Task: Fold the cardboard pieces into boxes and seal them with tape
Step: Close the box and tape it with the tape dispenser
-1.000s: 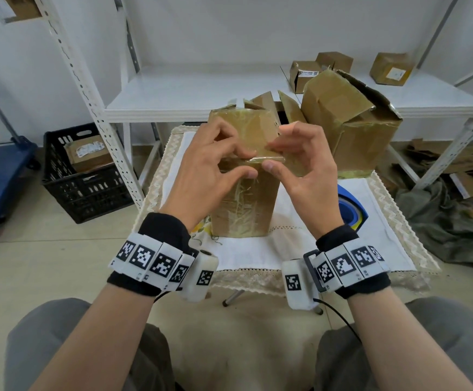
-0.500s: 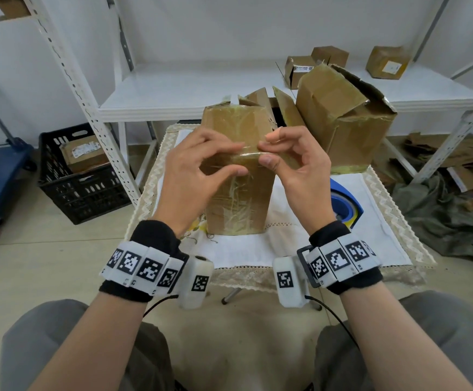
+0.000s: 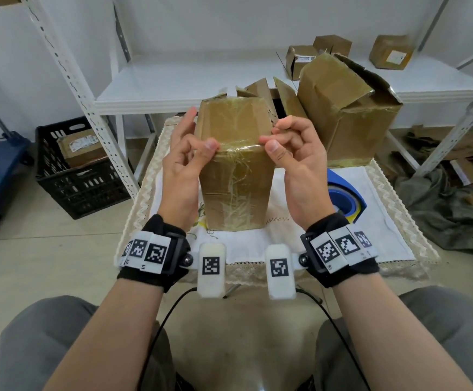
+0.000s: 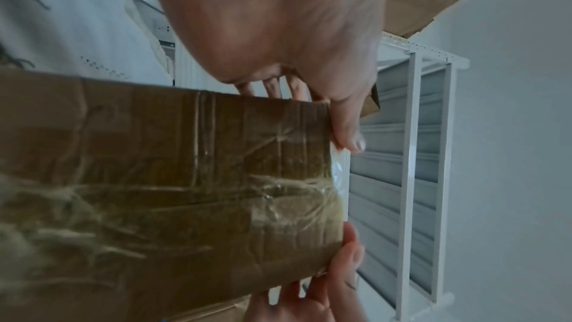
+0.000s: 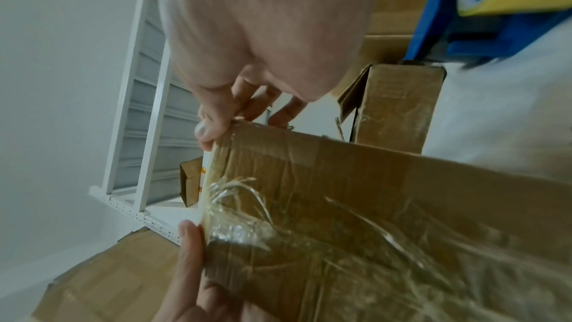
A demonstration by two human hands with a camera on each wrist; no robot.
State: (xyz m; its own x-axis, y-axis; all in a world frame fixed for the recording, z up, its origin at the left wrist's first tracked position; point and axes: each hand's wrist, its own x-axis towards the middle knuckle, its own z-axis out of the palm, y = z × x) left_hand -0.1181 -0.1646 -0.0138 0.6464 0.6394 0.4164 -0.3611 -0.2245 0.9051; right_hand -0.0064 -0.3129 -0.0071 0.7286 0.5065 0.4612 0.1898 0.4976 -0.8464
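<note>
Standing upright near the front edge of the cloth-covered table [image 3: 393, 249], the tall cardboard box [image 3: 236, 190] is wrapped in glossy, wrinkled clear tape [image 3: 236, 148] that runs across its top front edge. The left hand [image 3: 183, 167] is at the box's upper left corner, thumb pressed on the taped edge and the other fingers behind the left side; it grips that corner. The right hand [image 3: 294, 162] pinches the upper right corner of the same edge between thumb and curled forefinger, the remaining fingers bent above it. In the wrist views both thumbs lie on the taped rim, one at each end. A blue tape dispenser [image 3: 345, 198] lies on the cloth just beside the box, toward the table's right edge. A larger cardboard box [image 3: 348, 114] with torn, open flaps stands at the far right corner. Behind it, small boxes [image 3: 390, 52] sit on a white shelf [image 3: 187, 80]. A black crate [image 3: 80, 179] holding a parcel rests on the floor to the left.
</note>
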